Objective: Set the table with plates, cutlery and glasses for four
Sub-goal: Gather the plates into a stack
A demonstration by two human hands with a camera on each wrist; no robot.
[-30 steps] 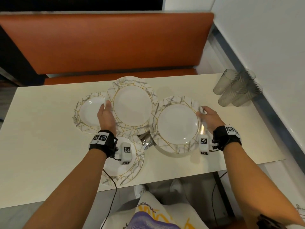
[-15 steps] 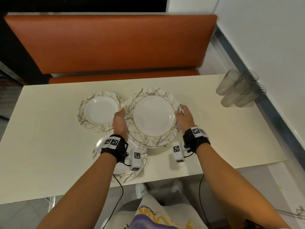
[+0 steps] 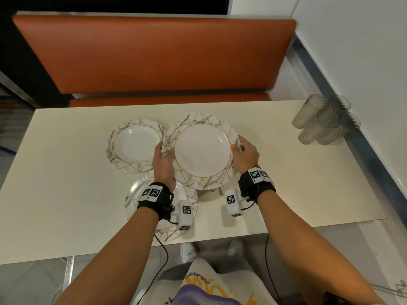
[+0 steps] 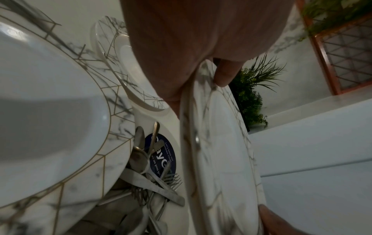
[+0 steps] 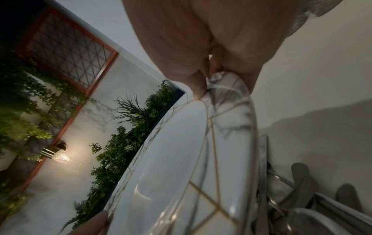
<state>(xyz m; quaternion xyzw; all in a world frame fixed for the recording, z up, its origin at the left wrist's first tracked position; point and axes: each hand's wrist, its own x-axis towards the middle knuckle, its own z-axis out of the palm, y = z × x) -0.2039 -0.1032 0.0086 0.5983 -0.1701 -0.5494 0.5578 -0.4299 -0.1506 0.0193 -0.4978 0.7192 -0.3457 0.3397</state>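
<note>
A: Start at the left. What sits on the table [image 3: 55, 172]?

B: 1 marble-patterned far-left plate [image 3: 135, 145] with gold lines, lying flat. Nearer the person is a near plate [image 3: 191, 198], mostly hidden under the left wrist band.

A: And the left hand [image 3: 163, 165]?

B: It grips the left rim of the large plate [image 3: 202, 151]. In the left wrist view the thumb lies on the top of the rim and the fingers [image 4: 175, 101] curl beneath it, so they pinch the edge.

A: Is that large plate resting on the table?

B: It looks held a little above it, over the middle of the table, its left edge overlapping the far-left plate. Whether it is 1 plate or a stack of 2, I cannot tell.

A: Anything below it?

B: A heap of cutlery [image 4: 153, 178], forks, spoons and knives, lying on the table beside a dark blue round sticker [image 4: 165, 154].

A: The right hand [image 3: 246, 155]?

B: It holds the plate's right rim, thumb on top, fingers [image 5: 255, 82] wrapped under, pinching it.

A: Further right?

B: A cluster of smoky glasses [image 3: 323, 121] near the far right corner of the table, well apart from the plates. An orange bench [image 3: 154, 53] runs behind the table.
</note>
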